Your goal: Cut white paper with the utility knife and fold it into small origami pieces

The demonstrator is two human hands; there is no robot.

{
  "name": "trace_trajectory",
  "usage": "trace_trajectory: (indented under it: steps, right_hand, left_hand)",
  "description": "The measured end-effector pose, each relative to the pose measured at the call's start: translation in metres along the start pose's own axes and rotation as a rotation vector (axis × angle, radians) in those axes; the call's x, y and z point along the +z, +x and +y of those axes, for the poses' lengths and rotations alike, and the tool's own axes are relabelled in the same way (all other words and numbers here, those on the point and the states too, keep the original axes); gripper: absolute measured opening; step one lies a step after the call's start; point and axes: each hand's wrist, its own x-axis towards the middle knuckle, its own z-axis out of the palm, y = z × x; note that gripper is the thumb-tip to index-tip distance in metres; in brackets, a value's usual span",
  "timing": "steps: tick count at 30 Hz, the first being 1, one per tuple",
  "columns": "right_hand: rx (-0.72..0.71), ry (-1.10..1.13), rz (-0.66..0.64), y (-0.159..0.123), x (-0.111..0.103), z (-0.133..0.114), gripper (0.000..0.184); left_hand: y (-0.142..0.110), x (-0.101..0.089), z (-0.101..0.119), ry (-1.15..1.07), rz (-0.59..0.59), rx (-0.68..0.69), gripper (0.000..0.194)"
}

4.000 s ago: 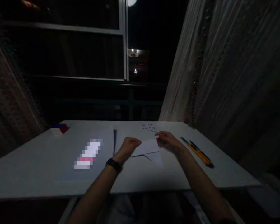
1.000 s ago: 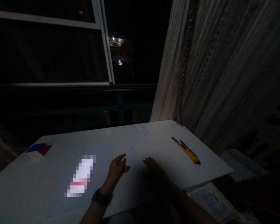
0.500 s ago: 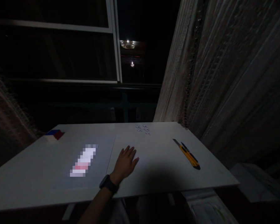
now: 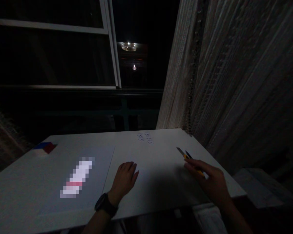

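Note:
My left hand, with a dark watch on its wrist, rests on the white tabletop. Its fingers are slightly bent, the thumb stands apart, and it holds nothing. At the right, my right hand has thumb and fingertips around the handle of a yellow and black utility knife. The knife's blade is out and points away to the left. A slim dark pen-like thing lies beside the knife, partly hidden by my fingers. Several small purplish outlined shapes are near the far edge.
A bluish-white sheet lies on the table left of my left hand, with a bright pixelated oblong on it. A blue, red and white cube sits at the far left. String curtains hang behind at the right, near a dark window.
My right hand has come in from the lower right and closed around the utility knife. My left hand stays on the table, its fingers a little more bent. The view has shifted slightly right.

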Motion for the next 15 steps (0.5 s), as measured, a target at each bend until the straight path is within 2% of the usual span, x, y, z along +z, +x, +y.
trace_trajectory:
  steps: [4, 6, 11, 15]
  right_hand:
    - [0.161, -0.599, -0.144, 0.014, 0.018, 0.050, 0.032]
    - [0.179, -0.764, -0.188, 0.013, 0.027, 0.068, 0.034]
    - [0.201, -0.848, -0.250, 0.004, 0.043, 0.081, 0.043]
    - [0.205, -0.849, -0.216, -0.001, 0.050, 0.079, 0.044]
  left_hand:
    - [0.000, -0.002, 0.001, 0.017, -0.004, 0.000, 0.031]
    - [0.000, -0.002, 0.001, 0.027, -0.006, -0.002, 0.030]
    - [0.000, -0.004, 0.003, 0.042, 0.004, -0.014, 0.028]
    - [0.001, -0.007, 0.005, 0.049, 0.008, -0.012, 0.027]
